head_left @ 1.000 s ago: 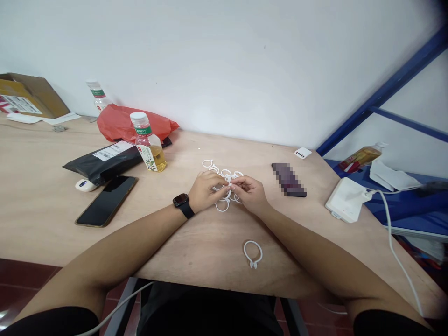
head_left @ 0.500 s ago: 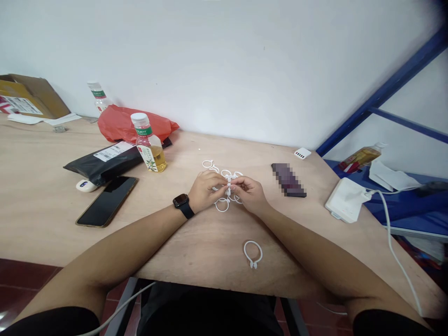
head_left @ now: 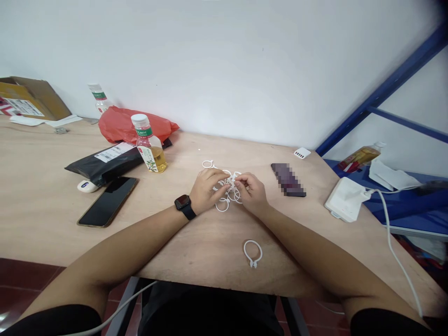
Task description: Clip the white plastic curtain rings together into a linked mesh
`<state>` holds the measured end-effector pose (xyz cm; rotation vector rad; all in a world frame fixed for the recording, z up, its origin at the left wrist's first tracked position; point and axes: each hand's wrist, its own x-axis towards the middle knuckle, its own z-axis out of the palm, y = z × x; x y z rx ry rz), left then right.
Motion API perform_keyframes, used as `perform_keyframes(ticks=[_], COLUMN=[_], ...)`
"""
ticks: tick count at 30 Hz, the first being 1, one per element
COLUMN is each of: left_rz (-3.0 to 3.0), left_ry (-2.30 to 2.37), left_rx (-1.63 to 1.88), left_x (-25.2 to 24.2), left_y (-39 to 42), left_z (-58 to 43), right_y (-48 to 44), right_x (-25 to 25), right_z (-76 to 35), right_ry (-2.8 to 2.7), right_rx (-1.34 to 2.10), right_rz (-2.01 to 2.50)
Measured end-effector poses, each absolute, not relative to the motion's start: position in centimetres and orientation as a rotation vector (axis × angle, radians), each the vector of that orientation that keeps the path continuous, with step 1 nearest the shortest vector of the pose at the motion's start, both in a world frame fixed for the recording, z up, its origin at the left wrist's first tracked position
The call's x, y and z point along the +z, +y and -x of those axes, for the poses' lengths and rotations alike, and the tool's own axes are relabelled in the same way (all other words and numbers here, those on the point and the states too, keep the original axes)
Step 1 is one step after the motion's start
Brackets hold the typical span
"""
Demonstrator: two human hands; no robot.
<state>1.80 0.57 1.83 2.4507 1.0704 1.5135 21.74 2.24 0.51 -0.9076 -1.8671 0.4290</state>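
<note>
Several white plastic curtain rings (head_left: 222, 205) lie in a cluster on the wooden table, partly hidden under my hands. My left hand (head_left: 207, 190), with a black watch on its wrist, is at the cluster's left side; its thumb and forefinger are a little apart, with rings showing between them. On the other side, my right hand (head_left: 252, 192) pinches a small white part of a ring between thumb and forefinger. One separate white ring (head_left: 252, 253) with a clip end lies nearer the table's front edge.
Left of my hands are a tea bottle (head_left: 152, 149), a black parcel bag (head_left: 105, 163), a red bag (head_left: 129, 123), a phone (head_left: 108, 203) and a white earbud case (head_left: 87, 186). On the right are a dark phone (head_left: 289, 179), a white charger (head_left: 345, 199) with a cable, and a blue frame (head_left: 371, 98).
My fingertips, earlier together over the rings, have parted slightly. The right fingers have shifted a little right, and more of the ring cluster shows between the hands.
</note>
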Motion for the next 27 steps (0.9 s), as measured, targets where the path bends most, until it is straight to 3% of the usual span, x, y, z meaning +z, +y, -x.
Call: perform_keyframes(ticks=[5,12,17,23,27], left_rz=[-2.728,-2.873,-2.900,-2.529,-2.401], left_ry=[0.499,0.203,0.346,0.982,1.206], left_rx=[1.101,0.703,0.795,1.398,1.481], left_x=[3.1,2.2,1.7,2.0,1.7], left_y=[-2.0,-4.8,-3.8,-1.3,-0.2], left_z=[-2.9,-5.5,-5.2,-3.1,-2.1], right_y=[3.4,3.6,3.5,3.0,2.3], right_x=[0.5,0.3,0.4,0.6,0.8], right_z=[-22.6,-22.2,-22.3,-22.4,-21.9], right_ry=[-1.997,-2.221,-2.035,-1.856,-1.909], right_rx=[0.067,-0.002,0.110,0.302,0.361], right_rz=[0.862,0.960,0.964,0.913,0.806])
